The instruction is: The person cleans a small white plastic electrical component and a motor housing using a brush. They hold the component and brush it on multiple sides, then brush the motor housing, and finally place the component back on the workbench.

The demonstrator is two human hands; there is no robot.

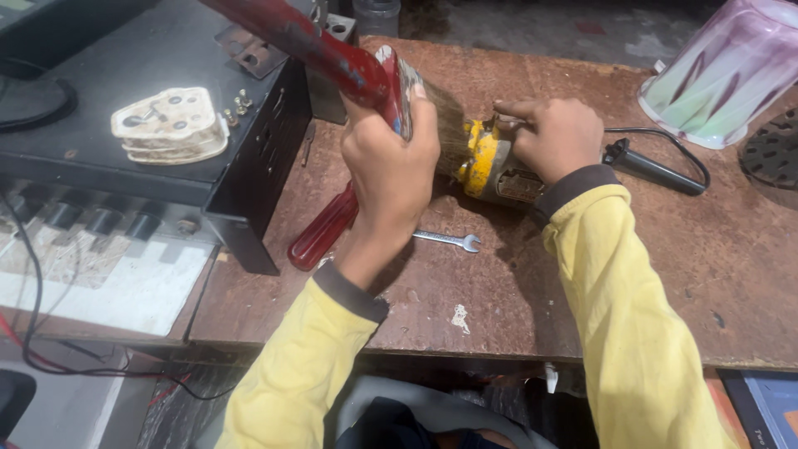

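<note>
**Brushing a yellow power tool on a workbench**

Fingers of the left hand [391,158] are wrapped tight around the red handle of a paintbrush [416,108], whose dark bristles press against the body of the yellow power tool [490,166]. Fingers of the right hand [553,137] are curled together on top of the tool, pinning it to the brown workbench [665,274], near the middle of its far half. The tool's black cable [657,170] trails off to the right. A small spanner [449,240] lies on the bench just in front of the hands, beside a red-handled tool [322,229]; a black metal box [166,108] carrying a worn white plug [170,125] stands to the left. Judged from the contact, brushing is under way. The casing appears closed, and how much dust remains cannot be told.
</note>
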